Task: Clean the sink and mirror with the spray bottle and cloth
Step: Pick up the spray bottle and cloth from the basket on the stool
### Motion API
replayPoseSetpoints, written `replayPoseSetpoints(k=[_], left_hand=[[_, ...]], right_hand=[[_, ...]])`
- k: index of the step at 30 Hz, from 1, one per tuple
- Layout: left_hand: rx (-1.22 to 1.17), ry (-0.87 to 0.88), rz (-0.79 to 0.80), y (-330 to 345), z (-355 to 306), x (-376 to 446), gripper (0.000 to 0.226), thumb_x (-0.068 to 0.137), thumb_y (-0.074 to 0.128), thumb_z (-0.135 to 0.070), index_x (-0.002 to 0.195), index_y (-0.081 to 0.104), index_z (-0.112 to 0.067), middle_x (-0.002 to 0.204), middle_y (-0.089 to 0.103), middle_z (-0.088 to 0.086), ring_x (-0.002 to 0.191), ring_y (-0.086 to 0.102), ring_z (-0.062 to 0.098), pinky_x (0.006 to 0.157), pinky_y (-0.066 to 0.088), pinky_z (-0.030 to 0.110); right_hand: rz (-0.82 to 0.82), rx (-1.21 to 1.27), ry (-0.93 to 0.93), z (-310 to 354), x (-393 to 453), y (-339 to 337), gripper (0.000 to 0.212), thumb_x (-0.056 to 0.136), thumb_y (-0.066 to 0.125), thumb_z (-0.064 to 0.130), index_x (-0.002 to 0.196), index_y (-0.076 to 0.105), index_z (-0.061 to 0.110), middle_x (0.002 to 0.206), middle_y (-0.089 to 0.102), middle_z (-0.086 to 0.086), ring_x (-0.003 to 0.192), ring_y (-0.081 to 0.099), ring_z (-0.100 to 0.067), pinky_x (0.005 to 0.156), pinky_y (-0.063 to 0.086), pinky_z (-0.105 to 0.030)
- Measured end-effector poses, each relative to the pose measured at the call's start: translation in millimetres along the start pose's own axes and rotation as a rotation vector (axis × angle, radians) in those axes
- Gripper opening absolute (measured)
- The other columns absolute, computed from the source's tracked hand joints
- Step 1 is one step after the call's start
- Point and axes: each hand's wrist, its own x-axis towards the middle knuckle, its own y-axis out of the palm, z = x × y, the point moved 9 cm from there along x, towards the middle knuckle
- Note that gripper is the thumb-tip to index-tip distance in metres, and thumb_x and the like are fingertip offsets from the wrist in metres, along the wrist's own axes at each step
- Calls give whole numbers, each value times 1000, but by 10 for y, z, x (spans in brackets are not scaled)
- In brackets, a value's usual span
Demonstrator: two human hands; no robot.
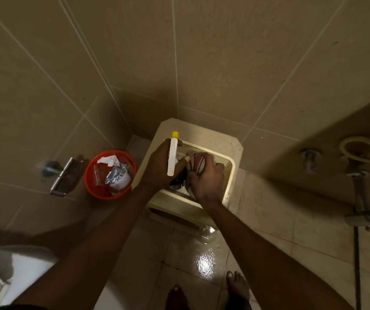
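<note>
The bottle stands in the left hand, fingers wrapped round it, yellow tip pointing far. Just right, the right hand clutches the cloth over a basket on a stool. A red bin sits left.

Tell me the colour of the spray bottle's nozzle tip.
Yellow, on the white spray bottle in the left hand; head view.
</note>
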Motion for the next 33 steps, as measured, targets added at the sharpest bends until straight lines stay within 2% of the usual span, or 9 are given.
replayPoseSetpoints(k=[3, 6, 8, 10, 13, 16, 23, 29, 33], left_hand=[[-25, 36, 10, -75, -275, -9, 53, 81, 60, -46, 115, 56, -5, 103, 65, 9, 97, 61, 17, 89, 47, 26], [-24, 55, -15, -266, -683, 14, 48, 83, 65, -37, 114, 57, -1, 102, 65, 17, 97, 61, 24, 82, 41, 11], [-21, 53, -40, -429, -989, 60, 41, 83, 64, -33, 108, 58, -1, 96, 65, 21, 90, 63, 31, 78, 47, 23], [-90, 49, -80, -650, -1370, 112, 28, 82, 63, -36, 102, 58, -17, 88, 64, 9, 82, 63, 22, 72, 50, 34], [-153, 105, -130, -1005, -2057, 175, 23, 78, 60, -48, 100, 54, -45, 91, 60, -30, 84, 58, -8, 77, 46, 13], [-153, 207, -194, -1410, -2881, 191, 35, 76, 61, -44, 101, 58, -20, 94, 65, -12, 83, 63, 11, 77, 51, 32], [-166, 363, -160, -1843, -4722, 112, 21, 80, 62, -27, 93, 58, -11, 87, 64, 12, 80, 61, 29, 75, 49, 40], [-246, 462, -84, -1642, -6009, -350, 23, 84, 59, -26, 98, 57, -8, 93, 63, 6, 82, 60, 18, 78, 46, 33], [-286, 469, -44, -1213, -6614, -760, 24, 80, 60, -32, 94, 57, -13, 94, 64, 12, 86, 61, 32, 83, 52, 50]], right_hand=[[-35, 38, -74, 210, -36, -309, 52, 77, 71, 20, 125, 48, 21, 116, 49, -14, 105, 50, -31, 77, 39, -28], [-65, 103, -114, 524, -62, -759, 55, 76, 70, 22, 126, 48, 22, 116, 46, -11, 99, 54, -28, 77, 43, -27], [-104, 118, -149, 777, -75, -1097, 56, 75, 71, 22, 126, 49, 22, 115, 47, -10, 98, 53, -26, 76, 40, -26], [-148, 137, -191, 1078, -117, -1500, 55, 74, 71, 24, 125, 50, 24, 114, 47, -7, 97, 52, -22, 75, 38, -25], [-193, 190, -259, 1535, -213, -2101, 55, 75, 71, 25, 126, 49, 26, 114, 44, -4, 95, 50, -18, 77, 41, -25], [-287, 232, -352, 2030, -404, -2857, 53, 76, 70, 24, 125, 51, 25, 113, 45, -5, 99, 50, -20, 77, 38, -24], [-530, 328, -501, 2842, -996, -4632, 45, 81, 70, 36, 120, 51, 26, 108, 43, -3, 98, 53, -22, 76, 38, -25], [-681, 337, -559, 2837, -1616, -6012, 42, 80, 67, 33, 119, 50, 27, 107, 41, 0, 93, 55, -23, 78, 45, -29], [-783, 295, -578, 2509, -2093, -6881, 43, 79, 67, 32, 119, 53, 25, 106, 44, -4, 89, 53, -22, 72, 39, -25]])
